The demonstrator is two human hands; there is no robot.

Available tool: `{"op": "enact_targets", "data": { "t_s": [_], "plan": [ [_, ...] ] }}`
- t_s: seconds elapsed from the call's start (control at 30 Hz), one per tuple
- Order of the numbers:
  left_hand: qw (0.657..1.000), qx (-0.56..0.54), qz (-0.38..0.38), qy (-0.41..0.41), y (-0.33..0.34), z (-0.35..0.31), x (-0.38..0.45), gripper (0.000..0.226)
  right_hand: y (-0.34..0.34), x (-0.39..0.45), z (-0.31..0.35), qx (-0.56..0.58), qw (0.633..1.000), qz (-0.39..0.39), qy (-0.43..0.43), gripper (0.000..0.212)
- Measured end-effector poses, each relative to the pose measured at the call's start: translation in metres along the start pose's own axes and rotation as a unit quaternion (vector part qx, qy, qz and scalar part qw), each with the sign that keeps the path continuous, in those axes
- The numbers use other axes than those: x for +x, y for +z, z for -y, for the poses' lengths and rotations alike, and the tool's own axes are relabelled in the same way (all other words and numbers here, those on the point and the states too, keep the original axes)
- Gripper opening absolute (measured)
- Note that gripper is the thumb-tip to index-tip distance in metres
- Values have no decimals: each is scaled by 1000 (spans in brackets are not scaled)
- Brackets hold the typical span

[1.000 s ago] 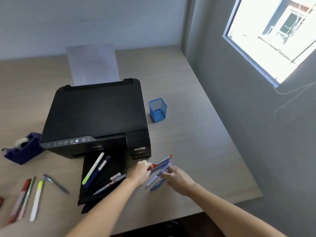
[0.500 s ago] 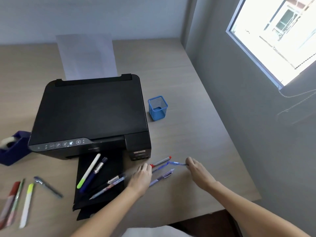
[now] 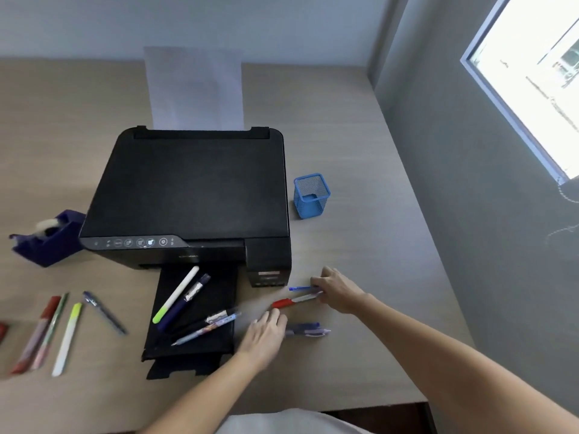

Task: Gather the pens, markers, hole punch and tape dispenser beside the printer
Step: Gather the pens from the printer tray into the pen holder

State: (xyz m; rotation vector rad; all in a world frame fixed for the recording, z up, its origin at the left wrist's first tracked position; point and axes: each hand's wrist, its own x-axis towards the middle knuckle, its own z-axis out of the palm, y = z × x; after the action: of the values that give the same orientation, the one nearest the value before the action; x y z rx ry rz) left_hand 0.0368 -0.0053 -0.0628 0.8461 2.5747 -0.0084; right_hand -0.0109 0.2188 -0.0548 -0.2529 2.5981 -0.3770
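We work at a wooden desk with a black printer in the middle, a sheet of paper standing in its rear feed. Our right hand is closed around the ends of two pens just right of the printer's near corner: a blue pen and a red-capped pen, both pointing left. Our left hand rests palm down on the desk with its fingers loosely curled; whether it grips anything we cannot tell. Just right of it lie dark blue and purple pens, side by side.

On the printer's black output tray lie a white marker with a green tip, a dark blue marker beside it, and two more pens nearer to us. A blue mesh cup stands upright right of the printer.

Left of the printer sits a dark blue tape dispenser, touching or almost touching its side. Nearer, on the left, lie a dark pen, a yellow-tipped marker and two reddish markers, blurred.
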Motion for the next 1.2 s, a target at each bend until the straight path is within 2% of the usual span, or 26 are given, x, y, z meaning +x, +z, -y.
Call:
{"op": "enact_targets", "data": {
  "t_s": [0.13, 0.23, 0.37, 0.47, 0.53, 0.6, 0.67, 0.77, 0.87, 1.0, 1.07, 1.2],
  "plan": [
    [999, 29, 16, 9, -27, 0, -17, 22, -5, -8, -20, -16, 999, 27, 6, 19],
    [998, -22, 65, -8, -62, 0, -23, 20, -31, -16, -46, 29, 997, 28, 71, 9],
    [996, -77, -34, -27, -156, 0, -6, 18, -100, -13, -71, 99, 983, -88, 128, 19],
    [988, -80, -123, -51, -227, 0, 32, 15, -154, 7, -71, 113, 973, -155, 128, 20],
    [987, -75, -113, -84, -262, -1, 67, 18, -181, 26, -64, 96, 977, -129, 140, 21],
    [990, -70, -54, -109, -286, -4, 104, 21, -201, 43, -54, 61, 984, -73, 150, 23],
    [989, -52, 18, -134, -298, -9, 136, 8, -214, 61, -47, 17, 989, -29, 144, 25],
    [984, -26, 84, -154, -295, -11, 178, 14, -223, 85, -42, 11, 990, -3, 142, 19],
    [971, -133, 76, -185, -278, 2, 207, 36, -227, 101, -32, 35, 987, 23, 157, 27],
    [968, -109, 100, -205, -264, 5, 240, 37, -218, 129, -43, 85, 977, 48, 192, 33],
    [971, -58, 114, -200, -259, 5, 239, 42, -213, 129, -45, 93, 974, 47, 201, 37],
    [982, -20, 88, -167, -259, 9, 243, 37, -216, 124, -47, 123, 974, 21, 188, 36]
  ]
}}
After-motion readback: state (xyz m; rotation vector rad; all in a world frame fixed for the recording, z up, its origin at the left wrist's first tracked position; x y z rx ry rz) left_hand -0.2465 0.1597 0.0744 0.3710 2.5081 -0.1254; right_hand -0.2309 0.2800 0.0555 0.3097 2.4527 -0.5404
